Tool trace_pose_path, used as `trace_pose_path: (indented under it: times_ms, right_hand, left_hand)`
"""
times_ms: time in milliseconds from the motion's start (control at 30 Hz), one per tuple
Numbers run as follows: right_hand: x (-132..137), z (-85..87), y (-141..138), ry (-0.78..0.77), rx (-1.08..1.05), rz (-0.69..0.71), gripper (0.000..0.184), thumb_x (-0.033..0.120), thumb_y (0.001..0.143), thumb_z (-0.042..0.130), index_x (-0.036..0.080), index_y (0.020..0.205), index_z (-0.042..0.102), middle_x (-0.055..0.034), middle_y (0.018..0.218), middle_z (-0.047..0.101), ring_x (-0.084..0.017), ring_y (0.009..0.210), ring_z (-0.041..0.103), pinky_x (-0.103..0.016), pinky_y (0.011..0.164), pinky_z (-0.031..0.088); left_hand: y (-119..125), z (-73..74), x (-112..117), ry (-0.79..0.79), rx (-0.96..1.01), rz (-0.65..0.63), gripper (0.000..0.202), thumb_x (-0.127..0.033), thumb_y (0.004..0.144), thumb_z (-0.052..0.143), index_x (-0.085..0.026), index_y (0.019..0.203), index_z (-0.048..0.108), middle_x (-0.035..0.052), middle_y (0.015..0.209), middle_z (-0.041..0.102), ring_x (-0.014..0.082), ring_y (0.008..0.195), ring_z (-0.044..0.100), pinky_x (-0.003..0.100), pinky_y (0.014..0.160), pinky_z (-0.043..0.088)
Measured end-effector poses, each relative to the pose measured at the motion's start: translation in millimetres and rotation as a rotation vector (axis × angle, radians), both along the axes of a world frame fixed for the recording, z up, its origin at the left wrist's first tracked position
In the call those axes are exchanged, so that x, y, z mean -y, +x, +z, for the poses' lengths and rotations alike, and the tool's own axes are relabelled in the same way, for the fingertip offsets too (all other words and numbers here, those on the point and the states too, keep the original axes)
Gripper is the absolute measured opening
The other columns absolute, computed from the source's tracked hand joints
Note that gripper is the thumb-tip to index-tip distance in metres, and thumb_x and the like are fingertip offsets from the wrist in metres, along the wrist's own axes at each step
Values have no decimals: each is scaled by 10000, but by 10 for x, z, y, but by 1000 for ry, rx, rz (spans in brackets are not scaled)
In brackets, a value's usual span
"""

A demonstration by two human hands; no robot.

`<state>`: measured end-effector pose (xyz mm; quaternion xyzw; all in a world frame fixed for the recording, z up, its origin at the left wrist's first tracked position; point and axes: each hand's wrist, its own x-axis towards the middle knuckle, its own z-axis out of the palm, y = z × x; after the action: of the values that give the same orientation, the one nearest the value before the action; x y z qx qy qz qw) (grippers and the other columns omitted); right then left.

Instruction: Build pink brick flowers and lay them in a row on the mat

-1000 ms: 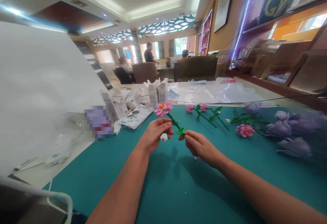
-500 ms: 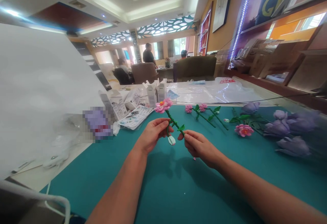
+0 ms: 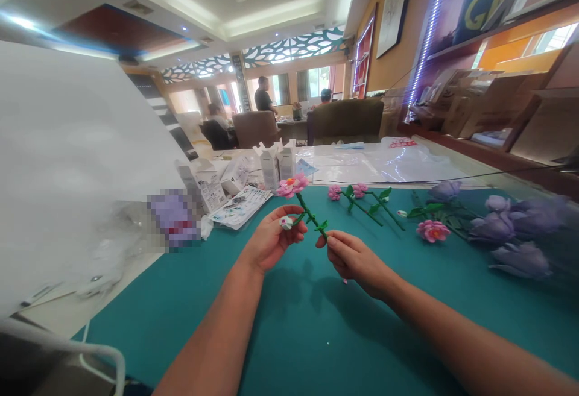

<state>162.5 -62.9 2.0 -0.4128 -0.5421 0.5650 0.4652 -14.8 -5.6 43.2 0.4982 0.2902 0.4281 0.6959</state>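
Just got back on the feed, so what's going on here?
A person has a pink flower raised above a green mat. The right hand pinches the lower end of its green stem. The left hand is at the white bud on a side branch; its exact grip is unclear. Purple flowers and more pink ones lie to the right.

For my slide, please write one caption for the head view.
Above a green mat, the right fingers hold a pink flower by its lower stem, the left fingers near its white bud.
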Motion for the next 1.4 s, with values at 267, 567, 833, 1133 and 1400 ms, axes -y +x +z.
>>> trace_pose_path:
  times_ms: [267, 567, 833, 1133, 1400]
  right_hand:
    - [9, 34, -29, -22, -76, -39, 346, 511, 808, 500, 174, 884, 508, 101, 518, 259, -57, 417, 196, -200, 385, 155]
    - [26, 41, -36, -13, -72, -30, 340, 504, 819, 498, 170, 878, 521, 99, 518, 258, -55, 415, 190, -201, 382, 148]
    - [38, 67, -5, -40, -25, 12, 333, 493, 835, 484, 165, 867, 529, 94, 532, 239, -58, 421, 210, -201, 387, 188]
    - [27, -5, -6, -52, -135, 109, 322, 486, 854, 500, 167, 882, 536, 91, 547, 232, -53, 449, 169, -196, 405, 131]
    - [73, 10, -72, -101, -210, 170, 353, 521, 828, 539, 169, 857, 543, 91, 526, 272, -36, 410, 172, -199, 381, 107]
  left_hand:
    - [151, -65, 49, 289, -95, 221, 314, -267, 662, 720, -158, 935, 610, 25, 778, 654, 153, 715, 628, 308, 743, 477]
    - [170, -7, 133, 498, -409, 472, 161, -308, 759, 605, -169, 832, 642, 33, 736, 679, 178, 686, 648, 291, 665, 484]
    - [36, 7, 21, 533, -456, 369, 183, -326, 773, 585, -165, 844, 637, 29, 695, 679, 180, 639, 649, 299, 649, 488]
    - [24, -47, -42, 464, -338, 281, 296, -376, 732, 644, -143, 914, 623, 48, 766, 674, 167, 656, 622, 318, 666, 498]
    - [-2, 21, 14, 542, -390, 211, 334, -351, 742, 626, -168, 1021, 642, 63, 934, 650, 203, 878, 581, 317, 781, 463]
